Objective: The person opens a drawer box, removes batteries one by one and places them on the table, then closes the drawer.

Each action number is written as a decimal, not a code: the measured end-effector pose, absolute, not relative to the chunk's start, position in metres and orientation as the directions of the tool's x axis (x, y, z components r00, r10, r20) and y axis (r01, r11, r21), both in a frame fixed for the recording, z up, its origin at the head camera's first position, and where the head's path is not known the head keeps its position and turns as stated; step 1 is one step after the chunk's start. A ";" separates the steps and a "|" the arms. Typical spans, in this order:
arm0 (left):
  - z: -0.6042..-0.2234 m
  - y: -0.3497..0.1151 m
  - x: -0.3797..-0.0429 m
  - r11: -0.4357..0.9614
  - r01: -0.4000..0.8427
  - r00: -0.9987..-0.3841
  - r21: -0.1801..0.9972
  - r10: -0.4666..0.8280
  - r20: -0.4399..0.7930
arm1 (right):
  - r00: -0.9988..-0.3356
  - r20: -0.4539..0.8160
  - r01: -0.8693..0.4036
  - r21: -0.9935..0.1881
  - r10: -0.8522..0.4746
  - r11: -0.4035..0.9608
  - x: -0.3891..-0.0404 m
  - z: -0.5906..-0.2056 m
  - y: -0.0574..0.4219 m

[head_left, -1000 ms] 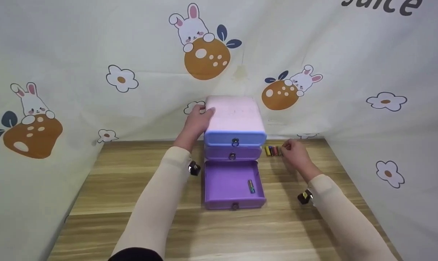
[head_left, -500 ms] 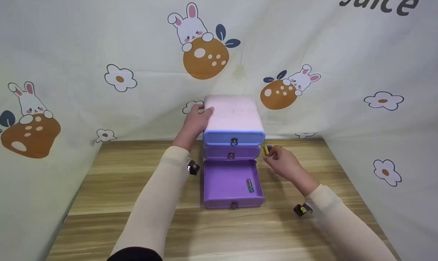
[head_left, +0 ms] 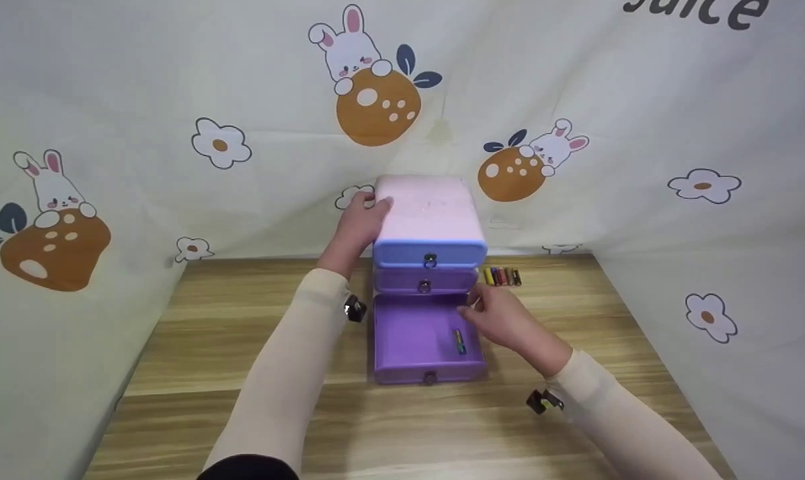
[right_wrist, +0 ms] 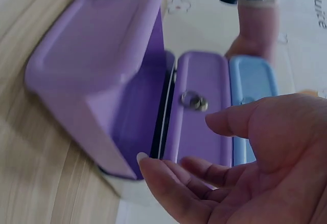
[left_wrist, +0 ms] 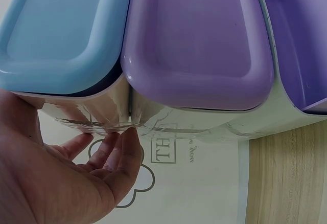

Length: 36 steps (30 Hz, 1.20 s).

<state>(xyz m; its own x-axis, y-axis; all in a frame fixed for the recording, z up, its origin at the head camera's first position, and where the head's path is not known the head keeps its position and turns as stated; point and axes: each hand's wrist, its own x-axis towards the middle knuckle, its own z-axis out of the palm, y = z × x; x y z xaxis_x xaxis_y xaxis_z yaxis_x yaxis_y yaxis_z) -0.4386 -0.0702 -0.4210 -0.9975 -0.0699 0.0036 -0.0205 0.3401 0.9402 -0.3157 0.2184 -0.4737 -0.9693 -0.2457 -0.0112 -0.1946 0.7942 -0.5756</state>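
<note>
A small drawer cabinet (head_left: pixel 429 210) has a pink top, a blue top drawer (head_left: pixel 430 254) and a purple middle drawer (head_left: pixel 425 281), both pushed in. Its purple bottom drawer (head_left: pixel 409 333) is pulled out, with a battery (head_left: pixel 459 341) lying at its right side. My left hand (head_left: pixel 361 223) holds the cabinet's upper left edge, thumb on top and bent fingers (left_wrist: pixel 120 165) against the side. Above the right edge of the bottom drawer is my right hand (head_left: pixel 506 319). In the right wrist view its thumb and fingers (right_wrist: pixel 173 188) stand apart, with nothing visible between them.
A row of several coloured batteries (head_left: pixel 502 277) lies on the wooden table (head_left: pixel 256 347), right of the cabinet. A patterned cloth (head_left: pixel 256 87) hangs behind and at both sides. Ring pulls (head_left: pixel 430 378) stick out from the drawer fronts.
My right hand has moved left and towards me, from the battery row to the bottom drawer's edge, uncovering the row. My left hand stays on the cabinet.
</note>
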 end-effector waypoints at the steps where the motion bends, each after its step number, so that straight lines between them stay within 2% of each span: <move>1: -0.421 -0.070 -0.439 0.340 -0.017 -0.998 0.940 -0.070 0.007 | -0.966 -0.008 -0.207 -0.571 -0.257 0.794 -0.314 -0.474 0.215; 7: -0.422 -0.071 -0.438 0.331 -0.021 -0.998 0.943 -0.060 -0.001 | -0.960 0.017 -0.250 -0.494 -0.278 0.833 -0.309 -0.479 0.198; 17: -0.419 -0.071 -0.437 0.335 -0.028 -0.998 0.942 -0.067 -0.006 | -0.965 -0.089 -0.203 -0.351 -0.248 0.914 -0.304 -0.483 0.174; 26: -0.421 -0.072 -0.438 0.333 -0.026 -0.998 0.943 -0.067 -0.004 | -0.961 -0.090 -0.241 -0.190 -0.262 0.952 -0.306 -0.491 0.157; 33: -0.420 -0.071 -0.438 0.325 -0.037 -0.997 0.945 -0.073 -0.014 | -0.959 -0.140 -0.234 -0.104 -0.247 0.967 -0.311 -0.500 0.151; 36: -0.421 -0.071 -0.438 0.326 -0.030 -0.997 0.945 -0.071 -0.007 | -0.956 -0.115 -0.260 -0.087 -0.269 0.962 -0.311 -0.504 0.151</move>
